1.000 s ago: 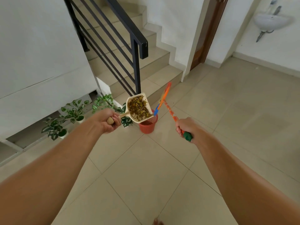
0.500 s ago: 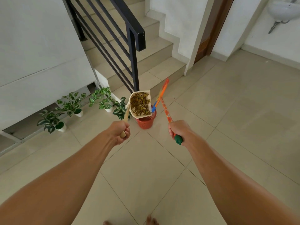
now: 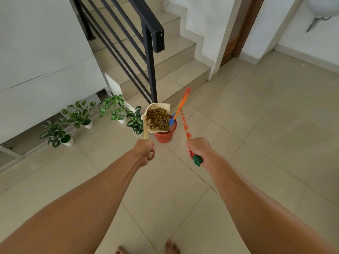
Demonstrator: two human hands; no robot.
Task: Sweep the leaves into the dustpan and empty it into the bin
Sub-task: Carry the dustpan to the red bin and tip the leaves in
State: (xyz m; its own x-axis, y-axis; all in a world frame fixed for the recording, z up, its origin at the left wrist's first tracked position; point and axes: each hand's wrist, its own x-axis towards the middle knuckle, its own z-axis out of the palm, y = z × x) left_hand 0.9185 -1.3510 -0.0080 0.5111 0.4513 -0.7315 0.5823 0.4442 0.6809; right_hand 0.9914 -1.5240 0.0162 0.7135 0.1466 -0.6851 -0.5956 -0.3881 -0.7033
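Cream dustpan (image 3: 166, 107), orange-red bin (image 3: 164, 136)

Home stairwell hall: tiled stairs (image 3: 170, 57), potted plants (image 3: 80, 116), wall sink (image 3: 321, 8).

A cream dustpan (image 3: 159, 117) on a pale wooden handle is held tilted over an orange mesh bin (image 3: 164, 135), which stands on the floor tiles. Brown-green leaves (image 3: 157, 119) are heaped in the pan. An orange-handled broom (image 3: 185, 123) is angled toward 12 o'clock, at the bin's 3 o'clock side.
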